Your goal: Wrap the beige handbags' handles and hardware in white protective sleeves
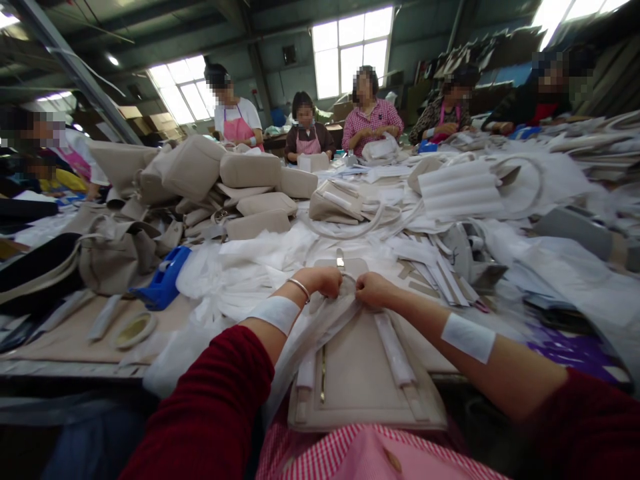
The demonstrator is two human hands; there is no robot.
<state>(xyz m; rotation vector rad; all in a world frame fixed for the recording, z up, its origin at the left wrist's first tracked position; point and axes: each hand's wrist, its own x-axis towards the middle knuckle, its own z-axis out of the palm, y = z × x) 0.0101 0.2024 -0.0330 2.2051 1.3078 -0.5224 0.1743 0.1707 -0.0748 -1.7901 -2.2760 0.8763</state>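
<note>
A beige handbag (355, 373) lies flat in front of me at the table's near edge, its lower end against my pink apron. It has a gold zip (323, 375) on its face and straps wrapped in white. At the bag's far end, my left hand (330, 281) is closed, pinching one side of a small pale handle loop (347, 283). My right hand (374, 291) is closed at the loop's other side, its fingertips partly hidden. Thin translucent wrapping (320, 327) trails from below the hands. Just beyond them a metal buckle (341, 259) shows on a beige flap.
Beige bags (195, 170) form a heap at the back left. A blue tape dispenser (163, 277) and a tape roll (135, 331) are on the left. White paper strips (433, 267) and a grey tape dispenser (467, 253) lie right. Several co-workers sit or stand across the table.
</note>
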